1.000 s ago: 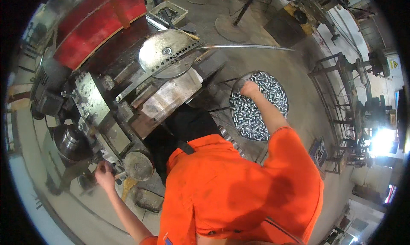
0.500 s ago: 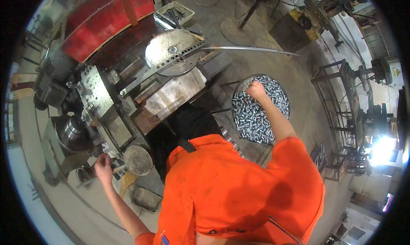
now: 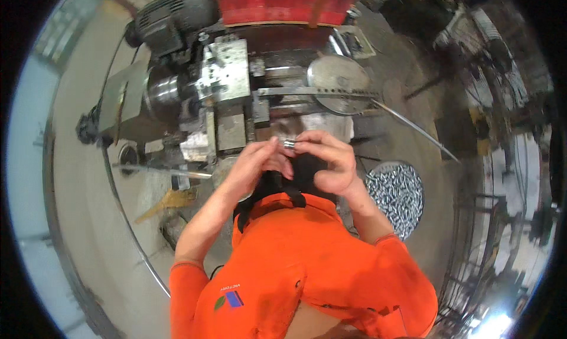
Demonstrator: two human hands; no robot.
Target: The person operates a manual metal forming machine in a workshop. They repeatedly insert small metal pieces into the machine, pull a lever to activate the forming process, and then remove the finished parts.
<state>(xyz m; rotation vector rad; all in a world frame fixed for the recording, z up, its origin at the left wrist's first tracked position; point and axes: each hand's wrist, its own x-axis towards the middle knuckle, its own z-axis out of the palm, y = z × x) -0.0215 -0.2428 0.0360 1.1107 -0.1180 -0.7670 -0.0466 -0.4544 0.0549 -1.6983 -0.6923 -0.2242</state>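
Workshop floor, grey concrete and cluttered with metal stock, spreads around a person in an orange shirt (image 3: pixel 307 280) at a grimy machine. Both hands meet in front of the chest, fingertips pressed together around a small silvery metal piece (image 3: pixel 289 143), short and cylindrical, which sits between them over the near edge of the machine (image 3: pixel 230 103). The right hand (image 3: pixel 328 162) curls its fingers over the piece from the right; the left hand (image 3: pixel 254 165) pinches it from the left with thumb and forefinger. A second ago the hands were far apart, the right one down in the round pan of small silvery parts (image 3: pixel 394 194) on the floor to the right, the left one out at the left side of the machine; now they have come together, which suggests one part was lifted from the pan and is being handled or checked. Its long axis appears to run left to right between the two hands, though it is too small to tell which end faces where. Beyond the fingers stand a round steel disc (image 3: pixel 338 91) and a red housing (image 3: pixel 283 5) at the far side.
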